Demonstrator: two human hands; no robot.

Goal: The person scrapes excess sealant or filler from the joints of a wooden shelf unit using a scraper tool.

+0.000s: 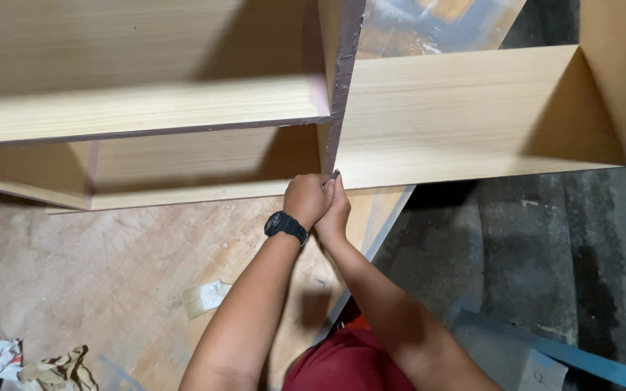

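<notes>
Wooden cabinet (429,116) is propped on the tabletop (110,275), near its right edge. A slip could be caused by the cramped two-handed grip, gouging the divider (332,145). Left hand (306,199) is fisted round a small dark tool (335,174); right hand (336,213) is curled against it, contents unseen.

Carpentry workshop: unfinished plywood cabinet (429,116), rough concrete floor (545,246).
</notes>
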